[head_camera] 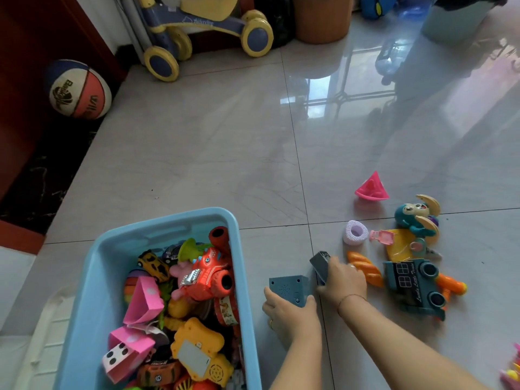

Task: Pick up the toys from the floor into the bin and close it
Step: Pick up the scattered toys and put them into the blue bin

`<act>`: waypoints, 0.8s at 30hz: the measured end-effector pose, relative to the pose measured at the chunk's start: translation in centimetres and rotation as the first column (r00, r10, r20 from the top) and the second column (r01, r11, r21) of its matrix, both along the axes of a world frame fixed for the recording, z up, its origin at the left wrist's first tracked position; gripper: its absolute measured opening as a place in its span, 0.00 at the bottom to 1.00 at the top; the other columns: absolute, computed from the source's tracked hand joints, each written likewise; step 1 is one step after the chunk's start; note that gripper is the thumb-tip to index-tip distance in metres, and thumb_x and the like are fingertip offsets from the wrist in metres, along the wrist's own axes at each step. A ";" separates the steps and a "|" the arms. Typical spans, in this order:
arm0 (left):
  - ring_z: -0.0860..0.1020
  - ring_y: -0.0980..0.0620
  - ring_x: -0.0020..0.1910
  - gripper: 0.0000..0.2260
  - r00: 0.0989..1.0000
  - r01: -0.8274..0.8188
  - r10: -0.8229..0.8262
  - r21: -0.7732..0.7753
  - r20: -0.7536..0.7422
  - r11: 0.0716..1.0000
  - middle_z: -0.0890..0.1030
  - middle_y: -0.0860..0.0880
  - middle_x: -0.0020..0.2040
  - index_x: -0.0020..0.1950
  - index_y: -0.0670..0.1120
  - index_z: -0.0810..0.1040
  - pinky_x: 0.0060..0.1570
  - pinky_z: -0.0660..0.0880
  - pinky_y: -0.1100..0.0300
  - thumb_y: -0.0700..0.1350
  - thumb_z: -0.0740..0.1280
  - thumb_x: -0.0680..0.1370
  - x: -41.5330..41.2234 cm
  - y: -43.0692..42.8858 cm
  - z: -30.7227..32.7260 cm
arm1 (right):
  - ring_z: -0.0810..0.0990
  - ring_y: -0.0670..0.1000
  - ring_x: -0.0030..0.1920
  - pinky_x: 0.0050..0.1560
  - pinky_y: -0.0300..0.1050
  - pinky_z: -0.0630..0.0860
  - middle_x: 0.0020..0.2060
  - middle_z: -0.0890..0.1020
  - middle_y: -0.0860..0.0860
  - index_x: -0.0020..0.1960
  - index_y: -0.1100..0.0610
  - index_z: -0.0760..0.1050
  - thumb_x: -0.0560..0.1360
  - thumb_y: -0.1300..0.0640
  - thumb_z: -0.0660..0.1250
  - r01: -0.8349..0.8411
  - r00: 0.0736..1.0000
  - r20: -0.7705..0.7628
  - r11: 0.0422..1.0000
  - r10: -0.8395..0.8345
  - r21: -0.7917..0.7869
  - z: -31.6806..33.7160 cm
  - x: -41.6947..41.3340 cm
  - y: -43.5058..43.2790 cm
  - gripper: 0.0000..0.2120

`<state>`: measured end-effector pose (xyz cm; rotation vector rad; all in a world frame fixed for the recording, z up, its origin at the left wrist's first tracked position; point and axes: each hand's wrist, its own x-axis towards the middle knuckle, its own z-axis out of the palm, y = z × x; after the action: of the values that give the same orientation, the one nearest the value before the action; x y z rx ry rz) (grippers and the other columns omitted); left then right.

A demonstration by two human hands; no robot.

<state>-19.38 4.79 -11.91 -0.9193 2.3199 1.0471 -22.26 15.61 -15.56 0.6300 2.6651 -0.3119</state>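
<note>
1. Your left hand (291, 312) is wrapped around a dark teal plastic block with a speaker grille (287, 289), thumb on one side and fingers on the other, down on the glossy grey tiled floor (213, 153) just beside the bin.
2. Your right hand (344, 280) is closed over a dark grey wedge-shaped plastic piece (320, 264), which tilts up out of the grip.
3. The light blue plastic bin (98, 277) sits to the left of both hands, open on top and already heaped with toys (a red dragon-faced toy (209, 274) and folded pink cardboard pieces (143, 302) among them).
4. To the right of your right hand, still on the floor, lies a cluster: a golden toy bread loaf (365, 267) touching your knuckles, a dark teal toy train (413, 285), a lilac ring-shaped toy (355, 232), and a teal monkey figure (416, 216).
5. A pink triangular toy boat (372, 187) stands apart, farther from you than the cluster.
6. Against the far edge sit a basketball (78, 90) and a blue-and-yellow ride-on car (202, 32).
</note>
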 end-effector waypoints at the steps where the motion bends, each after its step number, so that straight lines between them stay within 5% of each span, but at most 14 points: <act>1: 0.70 0.39 0.64 0.41 1.000 -0.004 0.004 0.016 0.008 1.000 0.66 0.44 0.67 0.75 0.47 0.53 0.57 0.72 0.48 0.49 0.74 0.70 0.5 -0.1 0.2 | 0.78 0.55 0.56 0.51 0.45 0.73 0.53 0.81 0.52 0.56 0.54 0.68 0.68 0.46 0.69 0.040 0.999 0.008 0.999 -0.039 -0.018 0.2 1.2 -0.1 0.21; 7: 0.76 0.43 0.53 0.38 0.982 -0.144 0.118 0.187 0.144 0.972 0.69 0.44 0.61 0.70 0.45 0.61 0.53 0.76 0.52 0.49 0.76 0.65 6.2 -0.8 1.6 | 0.79 0.55 0.49 0.49 0.47 0.78 0.49 0.81 0.53 0.52 0.51 0.69 0.67 0.50 0.69 0.266 0.963 0.103 0.929 -0.247 -0.257 0.8 8.4 -0.5 0.17; 12: 0.74 0.46 0.58 0.39 0.996 -0.026 0.009 0.202 0.085 0.979 0.68 0.47 0.61 0.71 0.48 0.59 0.55 0.75 0.54 0.50 0.76 0.66 9.7 -1.4 4.5 | 0.77 0.58 0.50 0.47 0.50 0.77 0.51 0.78 0.56 0.61 0.56 0.68 0.68 0.53 0.74 0.512 0.814 0.033 0.688 -0.581 -0.515 3.9 12.1 -0.3 0.26; 16: 0.70 0.52 0.62 0.42 0.988 0.121 -0.091 0.268 -0.123 0.956 0.66 0.51 0.63 0.74 0.52 0.55 0.58 0.76 0.57 0.50 0.76 0.67 9.7 -1.9 8.9 | 0.74 0.55 0.50 0.42 0.45 0.74 0.53 0.74 0.58 0.66 0.59 0.61 0.73 0.61 0.69 0.401 0.687 -0.071 0.459 -0.723 -0.793 9.4 11.7 -0.9 0.26; 19: 0.69 0.56 0.58 0.42 0.935 0.243 -0.150 0.269 -0.322 0.932 0.66 0.54 0.63 0.74 0.53 0.55 0.54 0.71 0.66 0.52 0.74 0.67 9.7 -3.9 13.3 | 0.74 0.53 0.52 0.50 0.49 0.74 0.53 0.74 0.55 0.67 0.55 0.62 0.75 0.61 0.66 0.236 0.632 -0.102 0.315 -0.768 -0.919 14.9 10.7 -1.9 0.23; 24: 0.68 0.56 0.60 0.42 0.879 0.164 -0.079 0.141 -0.471 0.976 0.66 0.56 0.63 0.75 0.54 0.54 0.59 0.70 0.62 0.55 0.74 0.68 11.2 -10.3 19.2 | 0.78 0.49 0.48 0.48 0.47 0.77 0.48 0.78 0.50 0.57 0.50 0.68 0.76 0.60 0.66 0.013 0.731 -0.142 0.221 -0.667 -0.975 21.7 10.7 -7.6 0.13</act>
<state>-8.16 -5.49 7.28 -0.4786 2.5592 1.5237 -11.55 7.99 6.15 0.7746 2.0078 -2.3565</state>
